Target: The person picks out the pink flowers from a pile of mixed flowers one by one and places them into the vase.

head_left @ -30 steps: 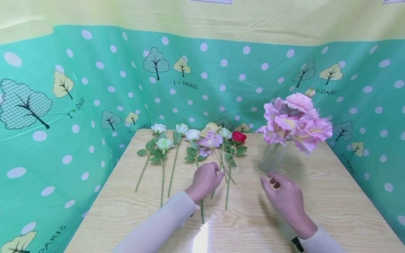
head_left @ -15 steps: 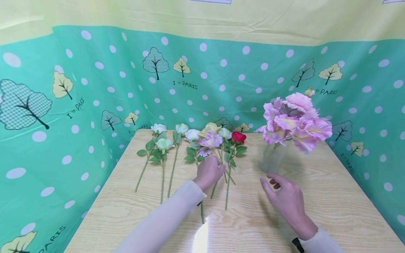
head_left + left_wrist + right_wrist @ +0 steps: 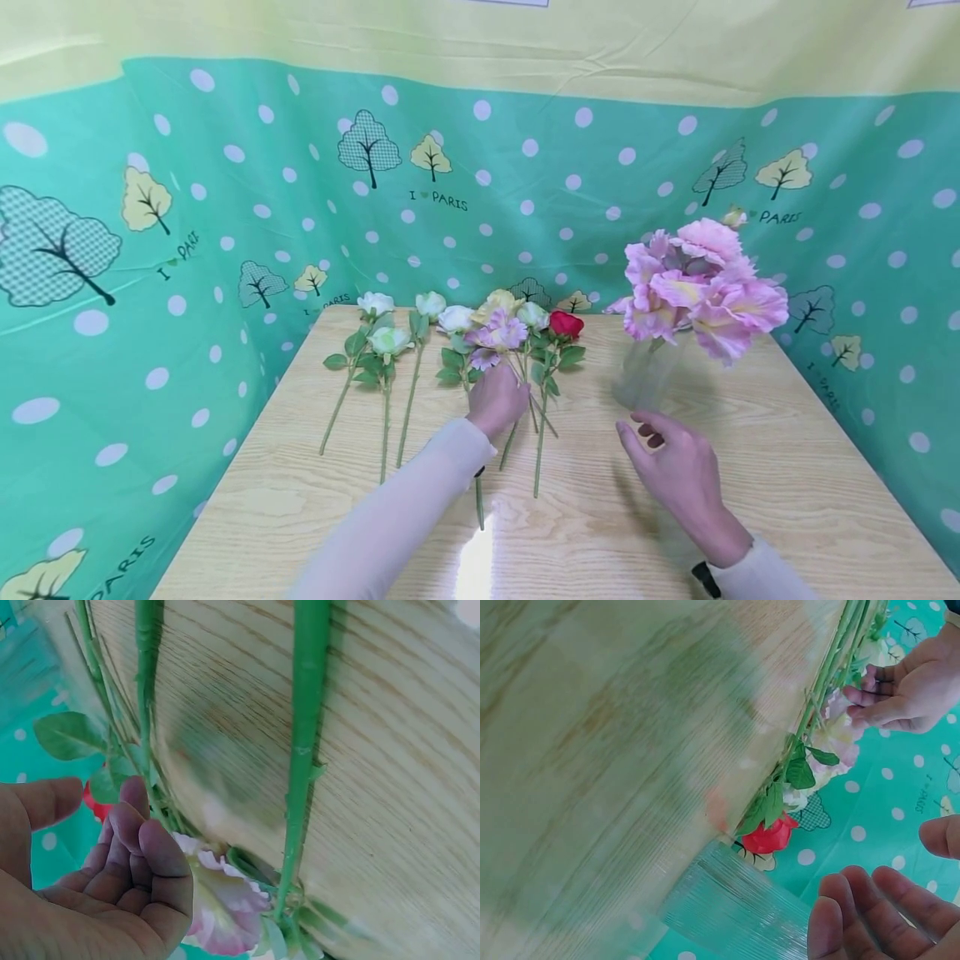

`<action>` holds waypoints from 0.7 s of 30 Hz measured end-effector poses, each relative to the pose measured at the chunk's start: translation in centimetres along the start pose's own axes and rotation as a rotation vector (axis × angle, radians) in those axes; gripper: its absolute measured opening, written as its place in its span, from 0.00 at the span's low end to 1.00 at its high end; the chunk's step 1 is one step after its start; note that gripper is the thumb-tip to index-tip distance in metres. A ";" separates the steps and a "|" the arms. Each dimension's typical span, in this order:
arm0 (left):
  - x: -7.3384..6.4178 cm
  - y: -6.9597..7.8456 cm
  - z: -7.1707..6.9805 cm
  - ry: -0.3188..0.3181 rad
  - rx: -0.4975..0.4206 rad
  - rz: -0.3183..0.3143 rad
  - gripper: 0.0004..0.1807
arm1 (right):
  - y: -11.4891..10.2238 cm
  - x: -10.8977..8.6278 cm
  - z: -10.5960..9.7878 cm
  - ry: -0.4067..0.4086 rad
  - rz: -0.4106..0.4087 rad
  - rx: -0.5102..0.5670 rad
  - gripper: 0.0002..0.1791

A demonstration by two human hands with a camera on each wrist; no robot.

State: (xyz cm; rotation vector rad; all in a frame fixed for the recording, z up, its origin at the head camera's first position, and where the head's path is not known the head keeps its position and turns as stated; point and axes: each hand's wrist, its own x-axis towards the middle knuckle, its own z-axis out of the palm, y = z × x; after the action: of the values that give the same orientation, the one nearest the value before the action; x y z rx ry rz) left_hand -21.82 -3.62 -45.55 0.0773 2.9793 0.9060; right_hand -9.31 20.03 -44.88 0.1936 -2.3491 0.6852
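My left hand [image 3: 498,400] reaches over the stems below a lilac flower [image 3: 501,332]. In the left wrist view its thumb [image 3: 56,801] stands apart from its loosely bent fingers [image 3: 165,859], with nothing visible between them. Thin stems pass just behind the fingertips, and the pink-lilac petals [image 3: 225,907] lie beyond. My right hand [image 3: 678,471] hovers in front of a clear ribbed vase [image 3: 731,907], thumb and fingers spread apart and holding nothing. Large pink flowers [image 3: 705,287] fill the top of the vase.
White roses [image 3: 375,303] and a pale green-white rose [image 3: 390,340] lie to the left on the wooden table [image 3: 600,533]. A yellowish flower [image 3: 501,302] and a red rose [image 3: 566,325] lie near the back edge. A green dotted cloth [image 3: 465,233] hangs behind.
My left hand has moved forward, away from me, along the stems toward the lilac flower. My right hand, the vase and the flowers stay where they were.
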 end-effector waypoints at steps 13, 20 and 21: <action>0.9 0.4 0.9 -0.006 -0.009 -0.052 0.22 | 0.1 -0.1 0.0 -0.006 0.015 0.005 0.11; 1.4 0.3 1.3 -0.037 0.012 -0.072 0.26 | 0.1 -0.1 0.0 -0.008 0.025 0.003 0.11; 1.5 0.4 1.3 -0.039 0.017 -0.075 0.26 | 0.1 -0.1 -0.1 -0.007 0.024 0.003 0.11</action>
State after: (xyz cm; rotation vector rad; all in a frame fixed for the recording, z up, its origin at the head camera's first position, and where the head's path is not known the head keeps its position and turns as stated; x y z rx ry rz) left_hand -23.26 -2.51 -46.45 -0.0158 2.9325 0.8604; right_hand -9.24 20.17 -44.96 0.1691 -2.3604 0.7013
